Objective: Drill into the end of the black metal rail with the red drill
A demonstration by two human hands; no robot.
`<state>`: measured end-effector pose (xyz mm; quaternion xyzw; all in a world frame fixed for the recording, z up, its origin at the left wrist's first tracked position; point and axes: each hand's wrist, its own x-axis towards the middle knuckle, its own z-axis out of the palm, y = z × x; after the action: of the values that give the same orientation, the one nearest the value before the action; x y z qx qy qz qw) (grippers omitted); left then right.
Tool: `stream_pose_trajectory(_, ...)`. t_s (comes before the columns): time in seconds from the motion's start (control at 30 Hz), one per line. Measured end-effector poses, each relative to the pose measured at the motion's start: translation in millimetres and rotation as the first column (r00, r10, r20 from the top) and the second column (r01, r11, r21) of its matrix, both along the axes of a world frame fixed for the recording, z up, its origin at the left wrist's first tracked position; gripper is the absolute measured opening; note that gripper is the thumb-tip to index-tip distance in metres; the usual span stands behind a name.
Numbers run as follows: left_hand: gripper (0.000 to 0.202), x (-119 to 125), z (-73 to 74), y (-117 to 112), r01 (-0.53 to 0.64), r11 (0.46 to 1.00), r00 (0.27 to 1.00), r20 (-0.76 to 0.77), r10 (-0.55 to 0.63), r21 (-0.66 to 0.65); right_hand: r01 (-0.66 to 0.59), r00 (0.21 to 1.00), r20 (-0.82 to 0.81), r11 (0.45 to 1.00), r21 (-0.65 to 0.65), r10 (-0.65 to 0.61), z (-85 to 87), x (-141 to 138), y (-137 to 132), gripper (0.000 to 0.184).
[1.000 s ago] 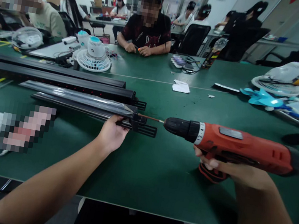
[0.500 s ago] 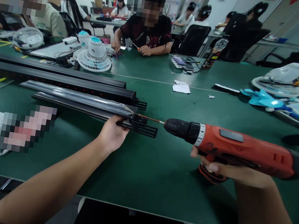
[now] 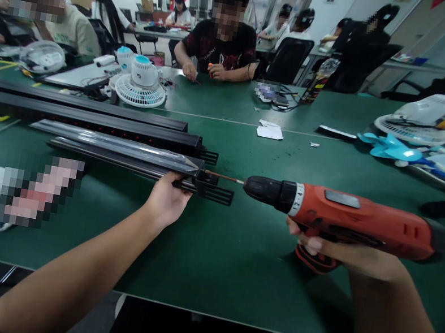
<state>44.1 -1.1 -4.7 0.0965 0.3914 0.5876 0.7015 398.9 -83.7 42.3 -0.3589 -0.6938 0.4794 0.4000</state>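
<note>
My left hand (image 3: 167,201) grips the near end of a long black rail (image 3: 121,155) that lies on the green table (image 3: 210,256). My right hand (image 3: 336,254) is closed round the grip of a red cordless drill (image 3: 347,214), held level. The drill's thin bit (image 3: 224,177) points left and meets the black end piece (image 3: 210,186) of the rail. Two more long black rails (image 3: 85,115) lie just behind the one I hold.
A white box and a blurred-out object (image 3: 35,191) lie at the near left. Small white fans (image 3: 139,86) stand at the far left, fan parts (image 3: 411,143) at the far right, paper scraps (image 3: 269,130) mid-table. A person (image 3: 222,46) sits opposite, others behind.
My hands and the drill have barely shifted. The person opposite has moved both hands about on the table.
</note>
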Motion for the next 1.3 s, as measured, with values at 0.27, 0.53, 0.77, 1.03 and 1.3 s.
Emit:
stream_pose_trajectory(0.27, 0.036, 1.0, 3.3, -1.1, -0.005, 1.0, 1.0, 0.014, 0.005, 0.008, 0.028, 0.999, 0.016, 1.0, 0.009, -0.028, 1.6, -1.5, -0.6, 0.014)
stream_pose_trajectory(0.53, 0.038, 0.5, 2.2, -1.3, -0.01, 1.0, 0.999, 0.032, 0.009, 0.027, 0.029, 1.0, -0.001, 0.999, -0.025, -0.029, 4.0, -4.2, -1.9, 0.014)
stream_pose_trajectory(0.77, 0.041, 1.8, 2.9, -1.1, -0.012, 1.0, 1.0, 0.019, 0.012, 0.005, 0.013, 1.0, -0.024, 1.0, -0.015, -0.013, 3.7, -4.4, -2.1, 0.018)
stream_pose_trajectory(1.03, 0.036, 4.6, 5.9, -1.9, -0.014, 1.0, 1.0, -0.019, 0.014, -0.028, -0.06, 0.998, -0.035, 0.998, -0.031, 0.059, 2.2, -2.3, -0.2, 0.025)
stream_pose_trajectory(1.3, 0.038, 2.7, 2.3, 0.4, -0.009, 1.0, 1.0, -0.005, 0.009, -0.015, -0.091, 0.994, -0.063, 0.995, -0.048, 0.087, 0.5, -2.6, 0.0, 0.034)
